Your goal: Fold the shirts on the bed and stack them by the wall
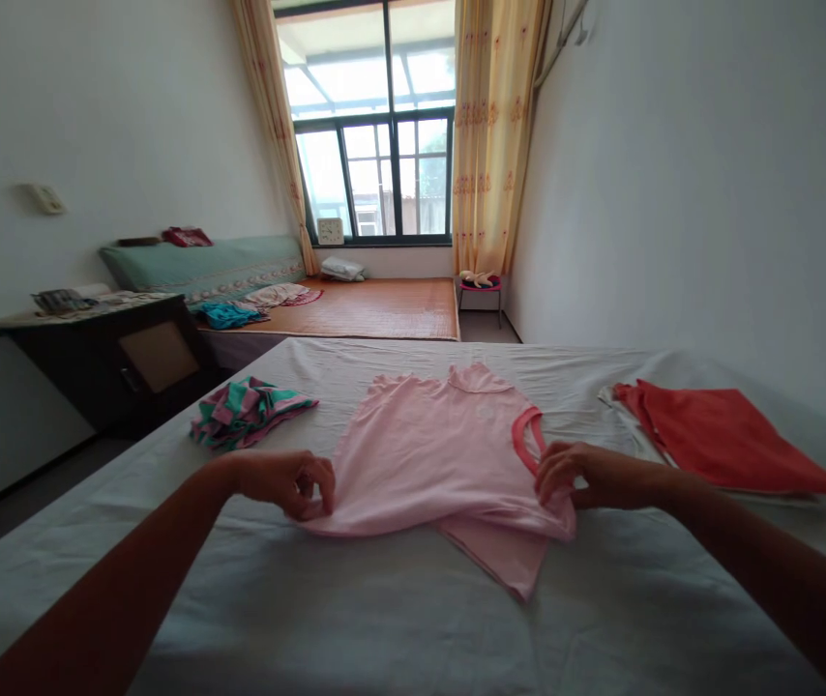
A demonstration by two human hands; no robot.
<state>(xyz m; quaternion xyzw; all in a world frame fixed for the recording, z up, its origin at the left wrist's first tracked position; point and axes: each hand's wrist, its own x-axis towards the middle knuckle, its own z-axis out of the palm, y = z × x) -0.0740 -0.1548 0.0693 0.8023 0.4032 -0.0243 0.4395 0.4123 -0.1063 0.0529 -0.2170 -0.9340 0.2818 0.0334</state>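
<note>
Pink shirt (434, 454) lies flat mid-bed (355, 619), near hem doubled over, left hand (293, 481) and right hand (578, 476) fingers pinching each folded corner so the fold stays even.

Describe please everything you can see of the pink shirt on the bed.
The pink shirt is pale pink, of thin soft cloth as it looks, with a darker pink band at one opening. It lies on the white sheet of the bed, its near part folded over, one corner sticking out toward the camera. The left hand pinches its near left edge; the right hand pinches its near right edge beside the band.
</note>
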